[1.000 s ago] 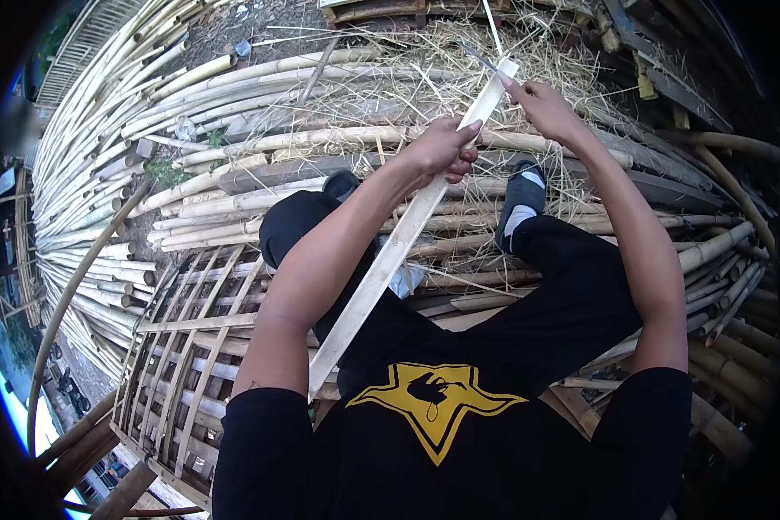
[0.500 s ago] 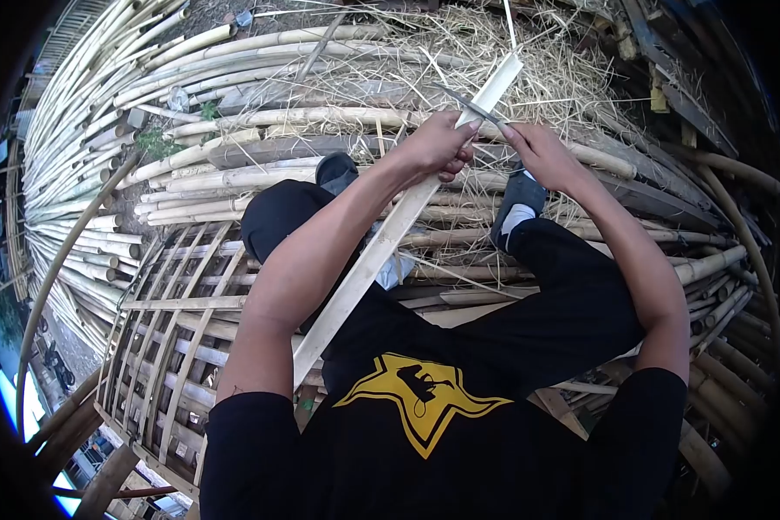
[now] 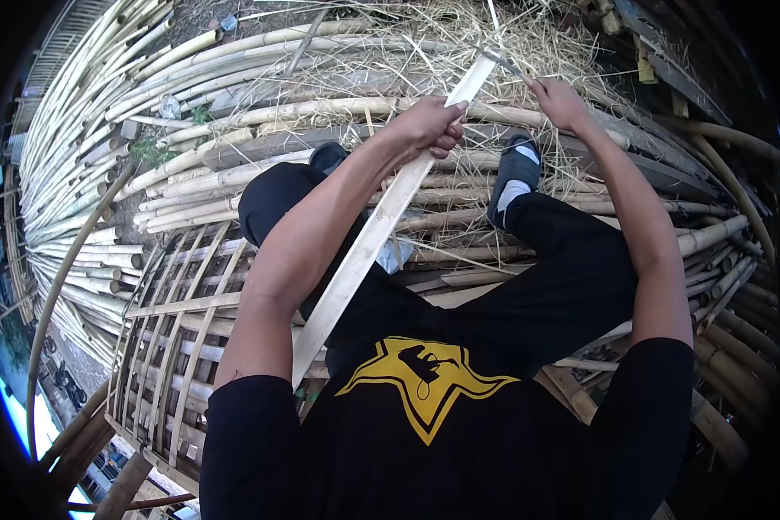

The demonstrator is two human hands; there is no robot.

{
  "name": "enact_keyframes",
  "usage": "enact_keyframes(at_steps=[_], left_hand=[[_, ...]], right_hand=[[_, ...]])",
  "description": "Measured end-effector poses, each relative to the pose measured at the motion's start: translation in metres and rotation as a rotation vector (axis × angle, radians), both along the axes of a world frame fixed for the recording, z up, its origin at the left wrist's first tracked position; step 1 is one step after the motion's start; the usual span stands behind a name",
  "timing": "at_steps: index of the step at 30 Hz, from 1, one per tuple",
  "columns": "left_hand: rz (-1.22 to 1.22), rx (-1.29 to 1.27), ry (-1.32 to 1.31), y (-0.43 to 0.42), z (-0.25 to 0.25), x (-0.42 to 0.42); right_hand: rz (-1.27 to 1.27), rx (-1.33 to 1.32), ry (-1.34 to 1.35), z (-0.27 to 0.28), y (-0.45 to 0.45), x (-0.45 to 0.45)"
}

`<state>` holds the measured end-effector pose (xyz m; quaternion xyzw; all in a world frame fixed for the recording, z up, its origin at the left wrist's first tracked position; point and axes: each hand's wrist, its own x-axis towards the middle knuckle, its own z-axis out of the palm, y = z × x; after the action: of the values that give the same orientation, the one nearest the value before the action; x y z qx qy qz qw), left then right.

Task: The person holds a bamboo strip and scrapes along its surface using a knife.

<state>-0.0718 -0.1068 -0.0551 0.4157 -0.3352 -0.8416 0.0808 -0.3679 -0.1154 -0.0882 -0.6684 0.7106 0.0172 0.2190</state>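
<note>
A long, pale split bamboo strip (image 3: 380,230) runs slantwise from beside my left arm, across my lap, to the shavings ahead. My left hand (image 3: 432,127) is closed around it, a little below its far end. In my right hand (image 3: 561,101) is a knife (image 3: 509,64), gripped by a handle that my fingers mostly hide. Its thin dark blade lies across the strip near the far tip. A narrow pale sliver (image 3: 494,16) sticks up just beyond that tip.
Bamboo poles (image 3: 286,113) lie in rows ahead and to the left. Shavings (image 3: 546,43) cover the poles ahead. A woven bamboo lattice (image 3: 169,347) stands at my left. My sandalled foot (image 3: 517,169) rests on poles below my right hand.
The knife and my right hand have moved forward along the strip, from near my left hand to its far tip. My left hand keeps its grip, shifted slightly left and up.
</note>
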Motion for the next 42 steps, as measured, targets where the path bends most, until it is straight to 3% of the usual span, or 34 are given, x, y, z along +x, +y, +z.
enact_keyframes(at_steps=[3, 6, 8, 15, 25, 35, 37, 39, 42], left_hand=[[-0.006, 0.090, 0.087, -0.007, 0.007, 0.012], [-0.002, 0.049, 0.065, -0.017, 0.007, 0.021], [0.007, 0.047, 0.035, -0.019, 0.008, 0.023], [0.044, 0.023, 0.021, -0.017, 0.005, 0.018], [0.050, -0.013, 0.032, -0.013, 0.005, 0.018], [0.083, 0.029, 0.000, -0.006, 0.007, 0.006], [0.058, 0.055, 0.024, -0.004, 0.001, 0.005], [0.126, 0.150, 0.092, -0.011, 0.000, 0.001], [0.019, 0.114, 0.099, -0.012, 0.013, 0.013]], right_hand=[[-0.238, 0.053, 0.323, -0.013, 0.013, -0.125], [-0.345, -0.077, 0.337, 0.010, 0.031, -0.131], [-0.322, -0.108, 0.148, 0.005, 0.027, -0.128], [0.060, 0.015, -0.323, 0.038, 0.004, 0.029], [0.196, 0.067, -0.330, 0.044, 0.022, 0.097], [0.283, -0.168, -0.217, 0.000, -0.003, 0.037], [0.291, -0.081, -0.111, -0.004, -0.001, 0.029], [0.155, -0.066, 0.006, -0.005, -0.006, 0.003], [-0.100, -0.015, 0.265, -0.014, 0.002, -0.089]])
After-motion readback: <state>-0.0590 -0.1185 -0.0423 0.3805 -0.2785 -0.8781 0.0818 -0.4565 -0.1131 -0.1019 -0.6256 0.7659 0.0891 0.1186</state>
